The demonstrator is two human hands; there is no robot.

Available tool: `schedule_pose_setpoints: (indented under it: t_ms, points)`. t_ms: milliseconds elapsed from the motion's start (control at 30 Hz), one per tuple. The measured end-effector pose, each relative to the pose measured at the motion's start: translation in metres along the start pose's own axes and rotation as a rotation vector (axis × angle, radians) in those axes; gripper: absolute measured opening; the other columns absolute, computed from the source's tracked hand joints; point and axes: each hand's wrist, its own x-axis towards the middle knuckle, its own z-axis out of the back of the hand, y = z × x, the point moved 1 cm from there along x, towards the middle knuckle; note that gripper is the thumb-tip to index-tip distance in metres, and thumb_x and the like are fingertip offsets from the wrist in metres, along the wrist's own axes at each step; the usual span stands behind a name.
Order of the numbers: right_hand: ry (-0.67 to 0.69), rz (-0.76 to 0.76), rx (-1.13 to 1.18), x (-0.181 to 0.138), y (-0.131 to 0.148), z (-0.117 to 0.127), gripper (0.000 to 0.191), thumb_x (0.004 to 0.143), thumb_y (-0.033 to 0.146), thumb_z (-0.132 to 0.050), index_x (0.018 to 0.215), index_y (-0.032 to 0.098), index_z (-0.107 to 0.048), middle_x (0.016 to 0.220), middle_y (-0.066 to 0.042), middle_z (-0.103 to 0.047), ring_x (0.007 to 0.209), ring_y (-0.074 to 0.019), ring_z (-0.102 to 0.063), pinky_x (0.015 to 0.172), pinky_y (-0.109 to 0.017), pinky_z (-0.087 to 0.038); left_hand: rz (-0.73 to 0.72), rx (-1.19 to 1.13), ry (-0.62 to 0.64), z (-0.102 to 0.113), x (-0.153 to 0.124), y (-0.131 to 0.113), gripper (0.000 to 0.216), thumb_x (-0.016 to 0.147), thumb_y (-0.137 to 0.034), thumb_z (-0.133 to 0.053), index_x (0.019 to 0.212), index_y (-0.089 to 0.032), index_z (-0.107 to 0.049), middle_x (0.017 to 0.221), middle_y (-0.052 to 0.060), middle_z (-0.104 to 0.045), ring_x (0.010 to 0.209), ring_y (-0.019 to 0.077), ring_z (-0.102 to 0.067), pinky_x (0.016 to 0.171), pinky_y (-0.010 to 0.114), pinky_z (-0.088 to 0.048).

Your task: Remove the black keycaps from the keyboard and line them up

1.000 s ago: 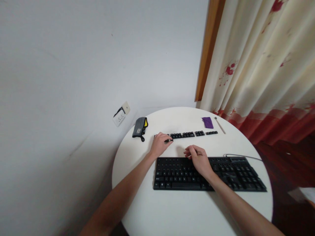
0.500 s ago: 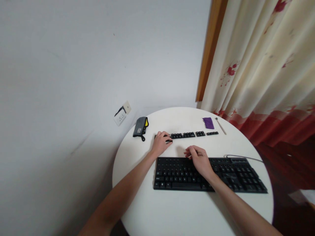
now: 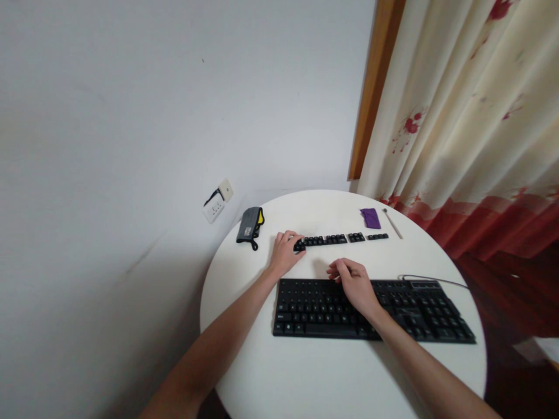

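At the left end of a row of loose black keycaps [image 3: 335,240], my left hand [image 3: 285,251] has its thumb and fingers closed around several keycaps [image 3: 299,245]. They rest on the white round table [image 3: 323,378]. A black keyboard [image 3: 323,311] lies closer to me. Over its upper edge is my right hand [image 3: 353,280], its fingers curled together; whether anything is in them is hidden. My right forearm crosses above the keyboard and covers part of its keys.
A grey pouch [image 3: 248,226] with a yellow patch stands at the table's left edge. Toward the back right lie a purple cloth [image 3: 371,218] and a thin stick-like tool [image 3: 393,224]. The keyboard's cable [image 3: 437,279] runs off rightward. A wall [image 3: 131,145] borders the left side.
My left hand's fingers have shifted slightly around the end of the row, and more keycaps show between thumb and fingers. My right hand has stayed in place.
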Motion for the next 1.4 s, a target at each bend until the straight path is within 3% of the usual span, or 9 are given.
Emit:
schedule_pose_setpoints:
  t_ms: [767,1000,1133,1267,1400]
  points:
    - [0.013,0.000,0.028,0.000,0.003,0.000,0.044,0.086,0.055,-0.051,0.077,0.016,-0.067,0.076,-0.009,-0.071,0.067,-0.0196,-0.065,0.058,-0.028,-0.048,0.038,-0.009,-0.024,-0.001,-0.001,0.004,0.046,0.071,-0.024,-0.075,0.115,-0.024,-0.062,0.112,0.006,-0.055,0.103,0.0265,-0.045,0.096,0.041,-0.039]
    - [0.011,0.037,-0.015,-0.002,0.012,0.004,0.041,0.091,0.050,-0.044,0.081,0.017,-0.066,0.079,-0.007,-0.070,0.067,-0.0176,-0.061,0.057,-0.026,-0.046,0.021,-0.049,-0.005,0.008,-0.002,-0.006,0.042,0.076,-0.025,-0.071,0.117,-0.023,-0.061,0.111,0.006,-0.056,0.104,0.0256,-0.047,0.096,0.040,-0.039]
    - [0.012,0.080,-0.118,-0.004,0.022,0.008,0.044,0.094,0.047,-0.037,0.078,0.018,-0.066,0.077,-0.005,-0.066,0.071,-0.0177,-0.058,0.061,-0.027,-0.045,-0.128,-0.201,0.111,0.015,-0.008,-0.022,0.028,0.085,-0.024,-0.061,0.113,-0.022,-0.063,0.108,0.006,-0.061,0.103,0.0226,-0.051,0.096,0.038,-0.040]
    - [0.037,0.126,-0.235,-0.008,0.028,0.011,0.045,0.096,0.045,-0.032,0.084,0.019,-0.066,0.074,-0.003,-0.060,0.074,-0.0181,-0.057,0.069,-0.028,-0.044,-0.270,-0.330,0.366,0.020,-0.016,-0.040,0.018,0.089,-0.026,-0.055,0.101,-0.019,-0.067,0.092,0.004,-0.066,0.090,0.0180,-0.058,0.085,0.030,-0.043]
    - [0.077,0.194,-0.260,-0.011,0.030,0.011,0.045,0.098,0.045,-0.029,0.092,0.021,-0.066,0.085,-0.003,-0.059,0.079,-0.0175,-0.056,0.073,-0.029,-0.044,-0.327,-0.366,0.572,0.023,-0.020,-0.049,0.019,0.089,-0.029,-0.056,0.097,-0.019,-0.070,0.086,0.002,-0.067,0.077,0.0145,-0.060,0.074,0.024,-0.044]
